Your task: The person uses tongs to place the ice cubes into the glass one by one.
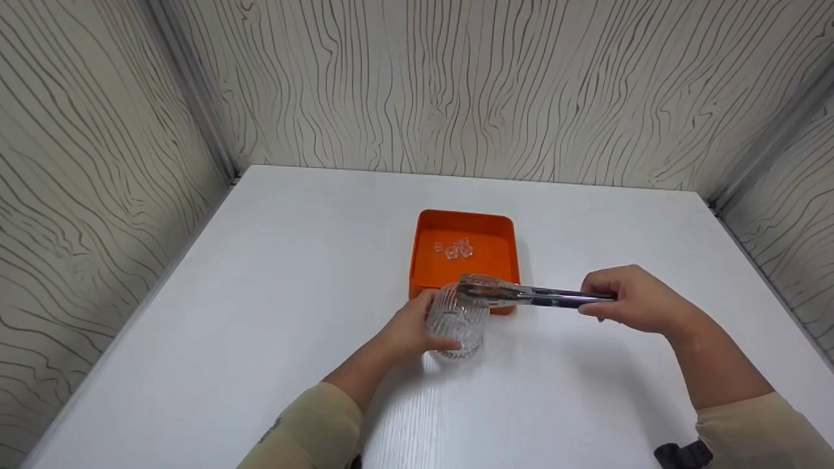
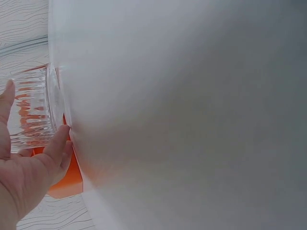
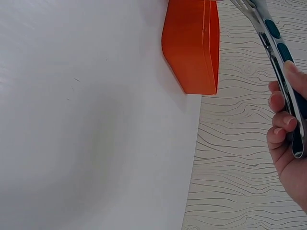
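Observation:
My left hand (image 1: 414, 329) grips a clear ribbed glass (image 1: 464, 329) from its left side, just in front of an orange tray (image 1: 417, 260). In the left wrist view the thumb and fingers of that hand (image 2: 36, 167) lie around the glass (image 2: 31, 108). My right hand (image 1: 629, 299) holds metal tongs (image 1: 554, 297) level, their tips over the mouth of the glass. Whether the tips pinch anything cannot be made out. In the right wrist view the fingers curl round the tongs' handle (image 3: 283, 67). Several clear ice-like cubes (image 1: 456, 249) lie in the tray.
A white table (image 1: 293, 260) carries everything. Wood-patterned panels (image 1: 423, 85) stand behind it and at both sides. In the right wrist view the tray's outer wall (image 3: 187, 52) shows near the table edge.

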{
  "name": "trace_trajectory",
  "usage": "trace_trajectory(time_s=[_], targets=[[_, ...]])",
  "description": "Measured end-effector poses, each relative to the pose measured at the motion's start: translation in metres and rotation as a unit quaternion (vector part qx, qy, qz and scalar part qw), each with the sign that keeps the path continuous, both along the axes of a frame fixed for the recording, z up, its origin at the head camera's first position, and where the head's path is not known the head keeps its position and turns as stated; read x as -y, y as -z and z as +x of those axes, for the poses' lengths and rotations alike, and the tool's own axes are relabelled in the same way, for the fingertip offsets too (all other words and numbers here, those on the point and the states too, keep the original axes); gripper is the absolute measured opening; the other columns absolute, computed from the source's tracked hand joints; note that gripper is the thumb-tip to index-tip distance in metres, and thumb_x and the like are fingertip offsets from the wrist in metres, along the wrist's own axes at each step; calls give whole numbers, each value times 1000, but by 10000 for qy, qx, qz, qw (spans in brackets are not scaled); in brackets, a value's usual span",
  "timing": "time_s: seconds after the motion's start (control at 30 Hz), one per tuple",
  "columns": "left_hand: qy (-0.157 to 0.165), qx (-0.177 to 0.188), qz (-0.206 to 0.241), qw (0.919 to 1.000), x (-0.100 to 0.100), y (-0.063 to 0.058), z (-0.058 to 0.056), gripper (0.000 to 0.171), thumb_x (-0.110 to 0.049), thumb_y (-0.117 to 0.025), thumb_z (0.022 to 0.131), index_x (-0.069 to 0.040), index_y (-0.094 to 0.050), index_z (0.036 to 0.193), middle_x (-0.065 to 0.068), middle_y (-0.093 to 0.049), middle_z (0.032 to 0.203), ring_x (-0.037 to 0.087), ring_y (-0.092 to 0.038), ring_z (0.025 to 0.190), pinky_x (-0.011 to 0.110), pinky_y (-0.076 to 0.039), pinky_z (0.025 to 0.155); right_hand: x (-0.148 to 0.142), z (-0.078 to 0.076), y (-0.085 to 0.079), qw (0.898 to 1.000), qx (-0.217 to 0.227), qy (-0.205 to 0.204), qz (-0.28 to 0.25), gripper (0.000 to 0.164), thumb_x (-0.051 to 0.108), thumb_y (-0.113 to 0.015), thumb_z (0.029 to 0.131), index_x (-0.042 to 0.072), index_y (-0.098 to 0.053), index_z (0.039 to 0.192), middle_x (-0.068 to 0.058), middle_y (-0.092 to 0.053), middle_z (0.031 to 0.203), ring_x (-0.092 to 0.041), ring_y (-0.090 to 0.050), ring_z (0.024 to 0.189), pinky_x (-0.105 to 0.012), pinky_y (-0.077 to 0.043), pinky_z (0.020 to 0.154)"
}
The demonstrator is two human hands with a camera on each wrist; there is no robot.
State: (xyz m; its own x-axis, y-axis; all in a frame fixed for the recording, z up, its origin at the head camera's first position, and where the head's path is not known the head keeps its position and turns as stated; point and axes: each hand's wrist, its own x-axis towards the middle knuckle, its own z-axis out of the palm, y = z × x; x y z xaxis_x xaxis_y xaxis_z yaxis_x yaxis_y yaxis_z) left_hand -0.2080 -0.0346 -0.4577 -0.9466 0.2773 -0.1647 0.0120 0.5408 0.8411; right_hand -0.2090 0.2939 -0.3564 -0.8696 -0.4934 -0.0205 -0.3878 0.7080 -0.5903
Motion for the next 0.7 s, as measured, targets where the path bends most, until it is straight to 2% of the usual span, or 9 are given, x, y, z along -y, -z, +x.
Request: trace_trajectory(time_s=[0.37, 0.7], targets=[[0, 28, 8, 10000, 0, 1, -1, 81, -38, -83, 59, -28, -41, 128, -7, -49, 128, 19, -44, 119, 45, -34, 103, 2, 1, -3, 9995, 5, 247, 195, 12, 22, -70, 81, 13, -62, 79, 3, -54, 65, -12, -46, 60, -25, -40, 49], [46, -12, 8, 10000, 0, 2, -2, 79, -39, -83, 60, -27, -42, 126, -4, -50, 125, 21, -46, 118, 46, -37, 100, 3, -1, -4, 9988, -289, 369, 155, 13, 22, -70, 80, 17, -59, 75, 5, -53, 63, -10, -45, 58, -24, -38, 48]])
